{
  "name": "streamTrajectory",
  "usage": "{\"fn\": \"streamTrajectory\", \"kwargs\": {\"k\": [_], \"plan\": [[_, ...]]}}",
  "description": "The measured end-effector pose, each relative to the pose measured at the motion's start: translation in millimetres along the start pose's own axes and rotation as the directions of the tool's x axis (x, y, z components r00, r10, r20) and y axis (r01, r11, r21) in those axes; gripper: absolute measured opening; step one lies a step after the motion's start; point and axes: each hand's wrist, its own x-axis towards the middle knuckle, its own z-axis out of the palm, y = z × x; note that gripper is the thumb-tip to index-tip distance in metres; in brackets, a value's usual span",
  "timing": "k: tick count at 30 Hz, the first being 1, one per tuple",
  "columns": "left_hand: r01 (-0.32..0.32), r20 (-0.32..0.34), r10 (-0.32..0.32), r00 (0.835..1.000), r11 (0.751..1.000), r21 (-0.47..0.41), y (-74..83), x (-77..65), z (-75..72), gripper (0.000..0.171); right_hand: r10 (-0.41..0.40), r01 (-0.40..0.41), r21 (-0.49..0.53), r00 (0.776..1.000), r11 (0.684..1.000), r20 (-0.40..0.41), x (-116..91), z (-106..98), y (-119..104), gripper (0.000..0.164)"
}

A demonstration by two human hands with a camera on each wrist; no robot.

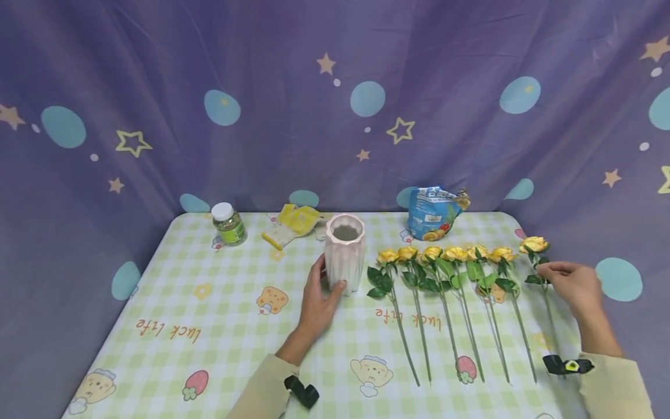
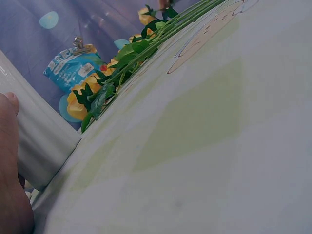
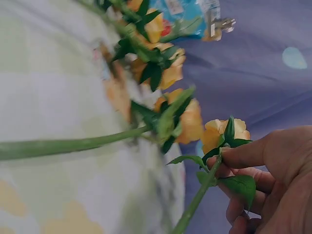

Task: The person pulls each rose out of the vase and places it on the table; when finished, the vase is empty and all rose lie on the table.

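Note:
A pale pink ribbed vase (image 1: 344, 259) stands upright on the table, its mouth facing up. My left hand (image 1: 318, 298) grips its lower left side, thumb across the front and fingers partly hidden behind it. In the left wrist view the vase (image 2: 41, 131) appears tilted by the camera angle. At the far right, my right hand (image 1: 576, 288) pinches the stem of a yellow rose (image 1: 534, 244) just below the bloom. The right wrist view shows thumb and fingertips on that green stem (image 3: 197, 197). Several more yellow roses (image 1: 431, 254) lie side by side between the hands, blooms away from me.
Behind the roses stands a blue pouch (image 1: 433, 215) with a metal clip. A white-lidded jar (image 1: 229, 224) is at the back left, and a yellow-and-white crumpled packet (image 1: 293, 224) lies left of the vase. A purple curtain (image 1: 293, 105) hangs along the table's back edge.

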Motion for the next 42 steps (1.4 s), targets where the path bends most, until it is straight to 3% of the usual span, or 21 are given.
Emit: {"fn": "streamTrajectory", "kwargs": {"k": [6,11,29,37,42], "plan": [[-0.036,-0.012,0.036,0.999,0.999,-0.006,0.8,-0.8,1.1,0.073,-0.026,0.023,-0.09,0.999,0.996,-0.041,10,12,12,0.045],[-0.027,-0.015,0.027,1.0,1.0,-0.005,0.6,-1.0,0.7,0.073,-0.047,0.045,-0.118,0.999,0.992,-0.02,14,22,19,0.044],[-0.018,-0.013,0.018,1.0,1.0,-0.007,1.5,-1.0,-0.1,0.073,0.092,-0.096,-0.037,0.991,0.995,-0.094,16,28,24,0.044],[-0.021,-0.021,0.021,1.0,1.0,-0.013,1.2,-0.6,0.1,0.074,0.126,-0.125,0.013,0.983,0.992,-0.132,12,27,26,0.036],[-0.031,-0.022,0.031,0.999,0.999,-0.022,0.8,-0.2,0.0,0.075,0.13,-0.127,0.033,0.981,0.991,-0.147,8,29,26,0.041]]}}
